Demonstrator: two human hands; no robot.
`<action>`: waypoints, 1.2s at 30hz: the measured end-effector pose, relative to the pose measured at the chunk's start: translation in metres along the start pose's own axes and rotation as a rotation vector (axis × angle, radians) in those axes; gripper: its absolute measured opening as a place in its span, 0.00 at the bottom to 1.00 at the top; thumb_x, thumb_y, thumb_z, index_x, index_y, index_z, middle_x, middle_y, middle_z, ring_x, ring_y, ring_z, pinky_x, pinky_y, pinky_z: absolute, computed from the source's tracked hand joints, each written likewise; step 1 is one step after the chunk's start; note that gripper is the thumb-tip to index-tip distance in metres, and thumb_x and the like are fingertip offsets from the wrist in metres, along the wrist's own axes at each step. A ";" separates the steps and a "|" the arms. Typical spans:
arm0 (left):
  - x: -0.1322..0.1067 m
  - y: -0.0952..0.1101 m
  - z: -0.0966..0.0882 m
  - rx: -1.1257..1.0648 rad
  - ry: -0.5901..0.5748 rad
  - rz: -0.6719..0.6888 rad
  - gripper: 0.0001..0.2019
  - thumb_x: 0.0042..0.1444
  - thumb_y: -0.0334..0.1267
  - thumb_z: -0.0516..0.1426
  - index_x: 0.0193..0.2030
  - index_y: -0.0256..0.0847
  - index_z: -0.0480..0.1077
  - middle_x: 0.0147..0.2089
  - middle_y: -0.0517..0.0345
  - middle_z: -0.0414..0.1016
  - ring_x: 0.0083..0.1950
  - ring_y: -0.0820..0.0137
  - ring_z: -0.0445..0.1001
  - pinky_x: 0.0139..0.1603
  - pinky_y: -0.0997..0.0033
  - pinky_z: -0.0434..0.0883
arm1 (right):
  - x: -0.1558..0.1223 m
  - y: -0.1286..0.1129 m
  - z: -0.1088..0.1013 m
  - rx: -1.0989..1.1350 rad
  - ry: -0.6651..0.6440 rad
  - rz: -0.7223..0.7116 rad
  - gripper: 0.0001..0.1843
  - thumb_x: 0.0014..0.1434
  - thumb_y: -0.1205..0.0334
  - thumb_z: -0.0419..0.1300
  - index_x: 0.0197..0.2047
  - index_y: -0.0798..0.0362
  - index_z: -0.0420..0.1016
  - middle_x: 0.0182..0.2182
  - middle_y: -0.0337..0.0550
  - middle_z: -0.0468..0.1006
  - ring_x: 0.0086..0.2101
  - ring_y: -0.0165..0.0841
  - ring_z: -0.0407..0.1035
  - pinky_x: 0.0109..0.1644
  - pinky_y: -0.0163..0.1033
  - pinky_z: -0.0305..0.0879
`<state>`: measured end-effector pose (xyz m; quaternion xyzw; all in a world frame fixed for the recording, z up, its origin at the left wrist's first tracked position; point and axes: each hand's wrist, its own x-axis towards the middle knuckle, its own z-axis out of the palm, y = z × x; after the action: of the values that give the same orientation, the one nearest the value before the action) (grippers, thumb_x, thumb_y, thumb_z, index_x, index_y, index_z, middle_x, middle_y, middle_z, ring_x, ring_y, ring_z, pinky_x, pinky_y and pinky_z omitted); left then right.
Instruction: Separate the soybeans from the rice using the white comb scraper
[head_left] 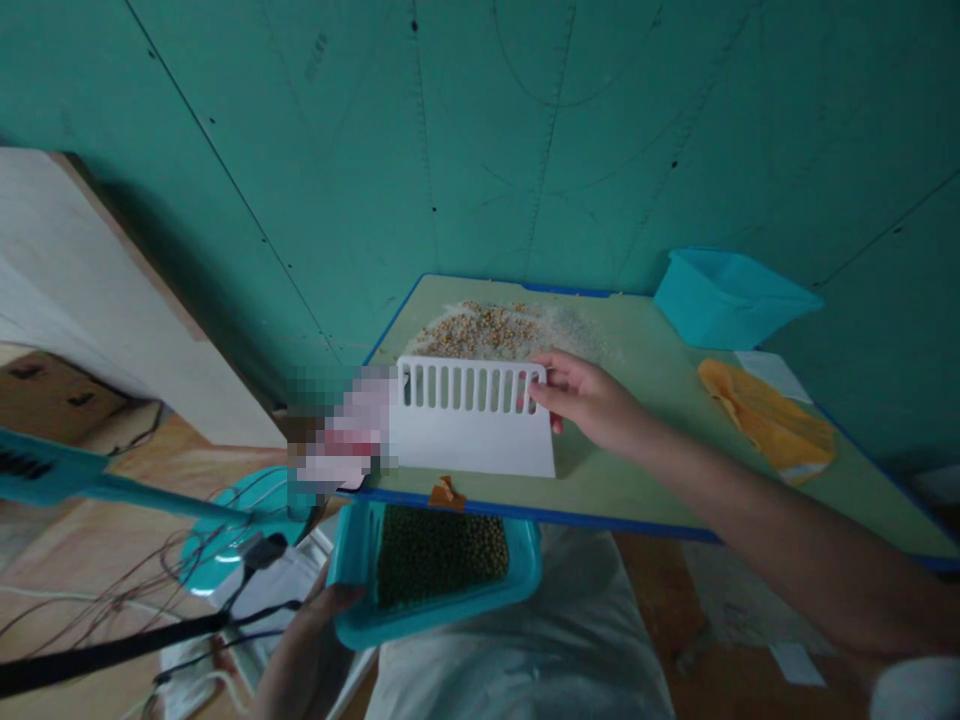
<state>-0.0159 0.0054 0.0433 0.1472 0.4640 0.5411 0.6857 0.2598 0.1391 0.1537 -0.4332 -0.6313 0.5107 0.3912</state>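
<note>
My right hand [574, 392] is closed on the right end of a white plastic panel [472, 440] with a row of slots along its top. The panel stands at the near part of a small pale green table [637, 480]. Behind it lies a spread of yellowish beans [480, 325] mixed with fine pale grains [570, 330]. Below the table's front edge, my left hand [330, 605] grips the left side of a turquoise tub [450, 612]. Green and yellowish beans [442, 555] lie in the tub. The left fingers are partly hidden under it.
A turquoise bin [731, 300] stands at the table's back right, with an orange cloth [769, 415] in front of it. A blurred-out pinkish item [345, 430] lies at the left edge. Cables [120, 590] and a turquoise stool [240, 500] are at left; a green wall [480, 150] rises behind.
</note>
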 end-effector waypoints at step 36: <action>0.010 -0.037 0.008 -0.004 -0.131 -0.152 0.28 0.46 0.31 0.58 0.55 0.56 0.68 0.41 0.65 0.83 0.53 0.55 0.73 0.49 0.62 0.69 | -0.080 0.003 0.025 -1.179 0.129 -0.811 0.10 0.58 0.72 0.51 0.42 0.53 0.67 0.35 0.45 0.79 0.34 0.34 0.72 0.37 0.39 0.68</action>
<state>0.0128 0.0029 0.0162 0.1454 0.4267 0.4779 0.7539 0.2624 0.0565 0.1421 -0.3332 -0.8888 -0.1276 0.2875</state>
